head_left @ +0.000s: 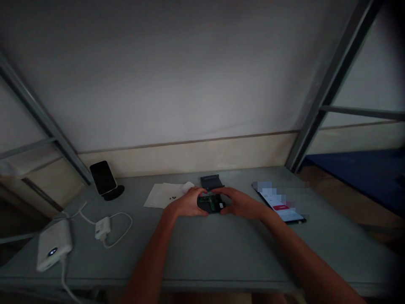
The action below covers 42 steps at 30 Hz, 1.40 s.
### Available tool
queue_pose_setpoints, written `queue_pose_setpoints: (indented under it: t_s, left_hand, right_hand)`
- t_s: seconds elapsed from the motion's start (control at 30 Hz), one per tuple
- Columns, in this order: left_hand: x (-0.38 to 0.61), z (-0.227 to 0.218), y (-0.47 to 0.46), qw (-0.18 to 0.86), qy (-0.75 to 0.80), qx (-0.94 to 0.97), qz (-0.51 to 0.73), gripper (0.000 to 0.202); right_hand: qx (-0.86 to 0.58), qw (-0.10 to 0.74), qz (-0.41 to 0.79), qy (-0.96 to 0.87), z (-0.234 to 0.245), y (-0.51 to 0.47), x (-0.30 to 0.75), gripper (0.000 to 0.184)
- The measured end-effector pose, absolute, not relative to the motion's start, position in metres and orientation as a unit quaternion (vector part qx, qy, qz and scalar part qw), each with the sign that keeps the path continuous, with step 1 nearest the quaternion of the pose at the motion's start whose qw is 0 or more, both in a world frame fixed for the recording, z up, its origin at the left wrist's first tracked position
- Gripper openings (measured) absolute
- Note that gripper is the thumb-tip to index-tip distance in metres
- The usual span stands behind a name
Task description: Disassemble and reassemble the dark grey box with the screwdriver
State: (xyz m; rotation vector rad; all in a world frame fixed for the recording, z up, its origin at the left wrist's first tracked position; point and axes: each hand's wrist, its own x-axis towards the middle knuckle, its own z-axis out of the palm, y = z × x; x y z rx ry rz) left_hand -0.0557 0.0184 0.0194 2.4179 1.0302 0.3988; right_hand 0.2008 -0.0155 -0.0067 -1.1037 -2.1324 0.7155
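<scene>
A small dark opened device [211, 203] with a green circuit board showing lies on the grey table [202, 253] near its far middle. My left hand [187, 203] grips its left end, fingers curled around it. My right hand [239, 202] holds the right end, with fingers bent over the top edge. A dark grey flat part [211, 182] lies just behind the device. A white sheet of paper [162, 195] with a few tiny dark screws [172, 197] on it sits to the left of my left hand.
A lit phone [280, 203] lies flat to the right. A dark phone [103, 177] leans on a round stand at the back left. A white power bank [53, 245] and white adapter [103, 228] with cables sit front left. Metal frame posts rise at both sides.
</scene>
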Motion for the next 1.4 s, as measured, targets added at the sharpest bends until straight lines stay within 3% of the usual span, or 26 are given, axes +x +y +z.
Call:
queue_pose_setpoints:
  t_s: [0.47,0.73,0.97,1.17,1.27,1.4]
  left_hand:
    - [-0.051,0.018,0.018,0.221,0.374,0.889,0.145,0.059]
    - [-0.051,0.017,0.019,0.219,0.377,0.888,0.146,0.062]
    - [-0.053,0.017,0.019,0.244,0.375,0.875,0.183,0.076]
    - [-0.035,0.018,0.018,0.283,0.390,0.809,0.336,0.039]
    - [-0.029,0.014,0.022,0.292,0.381,0.825,0.298,0.036]
    - [-0.028,0.009,0.027,0.330,0.393,0.799,0.314,0.038]
  right_hand:
    - [-0.420,0.316,0.311,-0.792,0.006,-0.018,0.204,0.064]
    - [-0.429,0.348,0.320,-0.770,0.011,-0.019,0.213,0.056]
    - [-0.428,0.374,0.332,-0.753,0.020,-0.023,0.218,0.055]
    - [-0.419,0.414,0.318,-0.743,0.020,-0.023,0.206,0.055]
    - [-0.418,0.434,0.322,-0.730,0.018,-0.021,0.198,0.065]
    - [-0.422,0.484,0.347,-0.683,0.015,-0.018,0.188,0.062]
